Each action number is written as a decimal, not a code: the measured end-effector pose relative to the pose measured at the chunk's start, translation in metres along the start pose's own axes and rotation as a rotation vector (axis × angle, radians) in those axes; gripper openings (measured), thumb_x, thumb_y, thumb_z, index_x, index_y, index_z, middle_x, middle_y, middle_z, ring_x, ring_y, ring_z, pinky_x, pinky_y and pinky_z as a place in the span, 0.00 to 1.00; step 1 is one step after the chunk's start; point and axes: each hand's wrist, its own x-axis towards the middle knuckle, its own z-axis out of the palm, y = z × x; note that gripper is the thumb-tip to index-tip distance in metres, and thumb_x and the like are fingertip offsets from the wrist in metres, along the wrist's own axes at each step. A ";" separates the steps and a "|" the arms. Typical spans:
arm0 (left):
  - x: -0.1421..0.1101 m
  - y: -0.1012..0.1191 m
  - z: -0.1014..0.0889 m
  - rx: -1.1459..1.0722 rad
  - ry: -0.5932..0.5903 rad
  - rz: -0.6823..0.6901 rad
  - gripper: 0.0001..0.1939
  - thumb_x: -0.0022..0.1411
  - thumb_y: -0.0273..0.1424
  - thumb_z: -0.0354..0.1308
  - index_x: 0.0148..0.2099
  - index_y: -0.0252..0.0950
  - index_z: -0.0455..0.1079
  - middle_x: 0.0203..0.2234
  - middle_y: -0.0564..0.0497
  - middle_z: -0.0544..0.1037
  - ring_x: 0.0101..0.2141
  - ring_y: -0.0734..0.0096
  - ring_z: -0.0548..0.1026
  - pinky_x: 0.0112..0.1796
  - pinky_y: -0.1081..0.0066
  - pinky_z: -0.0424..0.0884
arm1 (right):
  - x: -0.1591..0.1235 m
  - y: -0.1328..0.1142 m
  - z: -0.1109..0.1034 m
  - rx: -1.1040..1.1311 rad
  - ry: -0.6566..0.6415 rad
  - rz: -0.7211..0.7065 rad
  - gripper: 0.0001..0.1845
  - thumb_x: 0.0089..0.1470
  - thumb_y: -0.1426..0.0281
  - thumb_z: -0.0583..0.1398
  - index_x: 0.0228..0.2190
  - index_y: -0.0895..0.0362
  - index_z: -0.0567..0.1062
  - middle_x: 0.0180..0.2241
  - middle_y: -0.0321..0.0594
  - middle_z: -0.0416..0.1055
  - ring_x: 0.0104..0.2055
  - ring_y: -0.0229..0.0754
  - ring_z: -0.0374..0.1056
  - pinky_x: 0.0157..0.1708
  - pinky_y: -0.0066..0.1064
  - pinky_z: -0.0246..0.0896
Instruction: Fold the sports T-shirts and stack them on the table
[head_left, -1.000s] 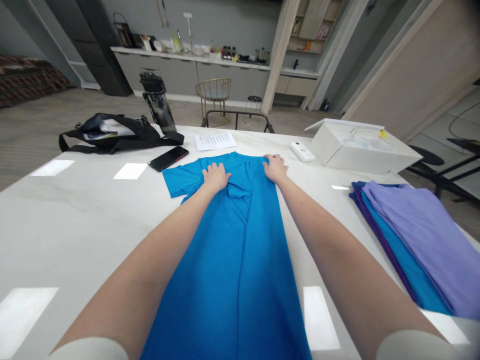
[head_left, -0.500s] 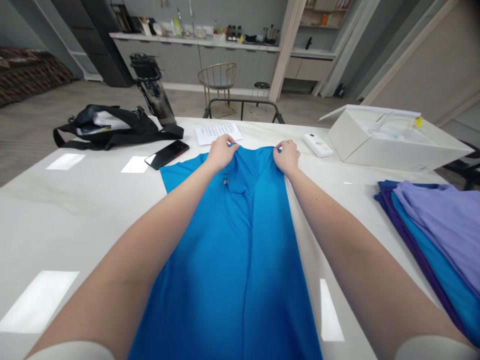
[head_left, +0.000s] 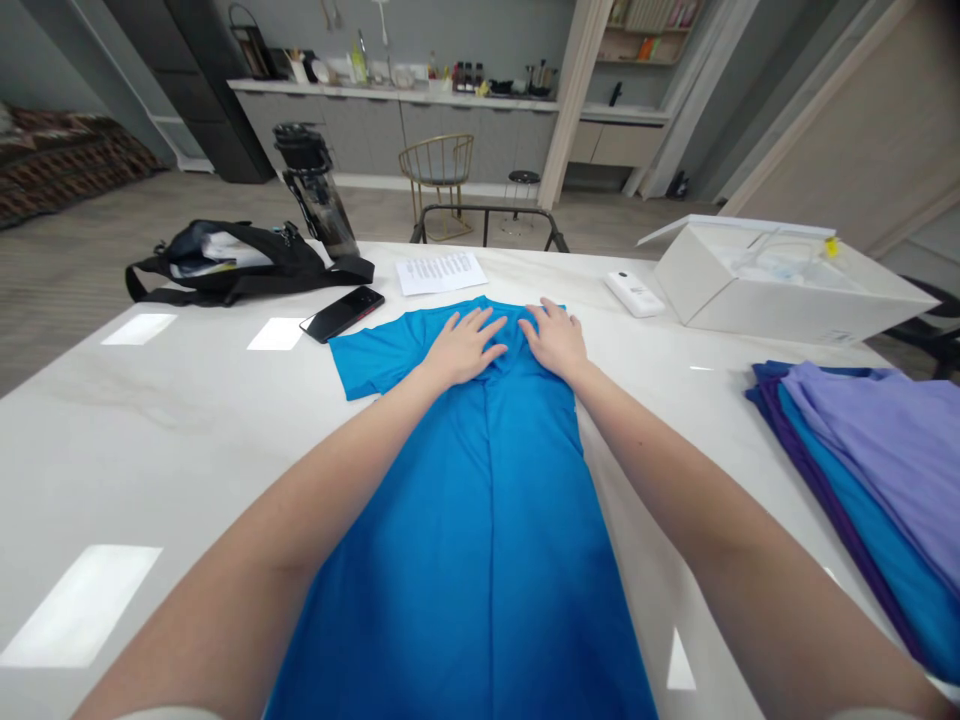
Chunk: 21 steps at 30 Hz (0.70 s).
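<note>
A blue short-sleeved shirt (head_left: 450, 520) lies on the white table, its collar end away from me and one sleeve spread to the left. On its upper part rests my left hand (head_left: 463, 348), palm down with the fingers spread. My right hand (head_left: 553, 338) lies beside it near the right shoulder, fingers stretched out over the cloth. Neither hand grips the fabric. A lengthwise crease runs down the shirt's middle. The right sleeve cannot be seen.
Folded shirts (head_left: 877, 440) are stacked at the right edge. A white box (head_left: 795, 295) and a small white device (head_left: 634, 293) stand at the back right. Back left are a phone (head_left: 343, 314), a printed sheet (head_left: 441, 273), a black bag (head_left: 240, 265) and a dark bottle (head_left: 319, 190).
Both hands have let go of the collar edge and now lie flat on the shirt, slightly nearer me. The upper part has flattened, and more of the left sleeve shows.
</note>
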 end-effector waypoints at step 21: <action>-0.077 -0.146 -0.056 0.421 0.001 -0.549 0.23 0.67 0.26 0.42 0.56 0.30 0.73 0.52 0.30 0.72 0.52 0.43 0.68 0.50 0.53 0.59 | 0.054 -0.153 0.021 0.073 -0.146 -0.134 0.21 0.68 0.68 0.52 0.58 0.50 0.72 0.58 0.52 0.68 0.60 0.57 0.61 0.55 0.55 0.59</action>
